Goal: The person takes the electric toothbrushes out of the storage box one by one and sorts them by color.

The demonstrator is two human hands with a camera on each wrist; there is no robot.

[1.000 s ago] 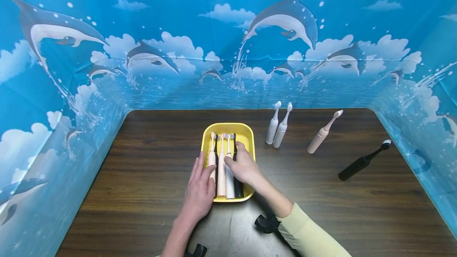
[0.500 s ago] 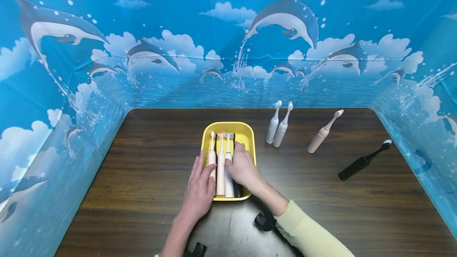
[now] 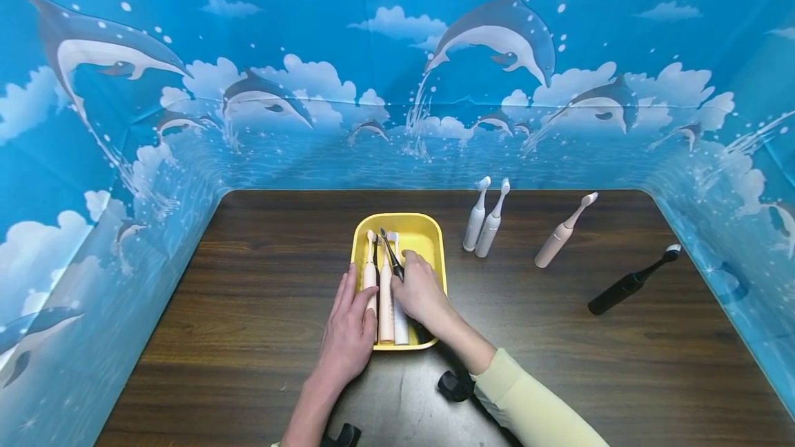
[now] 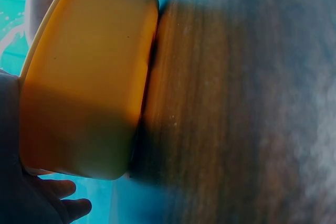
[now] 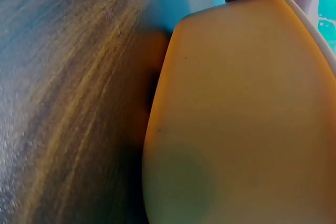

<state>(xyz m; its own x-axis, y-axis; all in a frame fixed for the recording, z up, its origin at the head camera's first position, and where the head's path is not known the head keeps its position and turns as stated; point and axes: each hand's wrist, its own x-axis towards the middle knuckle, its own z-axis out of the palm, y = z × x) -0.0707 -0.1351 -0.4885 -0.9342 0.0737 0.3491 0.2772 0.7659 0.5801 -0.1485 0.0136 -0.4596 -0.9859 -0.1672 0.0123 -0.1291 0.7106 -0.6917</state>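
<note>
A yellow tray holds electric toothbrushes side by side. My left hand grips its left wall, fingers along the outside and thumb over the rim by a pale pink toothbrush. Inside the tray, my right hand grips a black toothbrush, its head tilted left across its neighbours. Under that hand lies a white toothbrush, beside a second pink toothbrush. Another black one shows as a thin strip between the pink ones. Both wrist views show mainly the tray's outer wall.
Two white toothbrushes stand upright to the right of the tray. Farther right are a pink toothbrush and a black toothbrush. A curtain printed with dolphins borders the dark wooden table.
The black toothbrush on the tray's right side has been taken up by the right hand, its head swinging left over the white and pink ones. The left hand stays in place.
</note>
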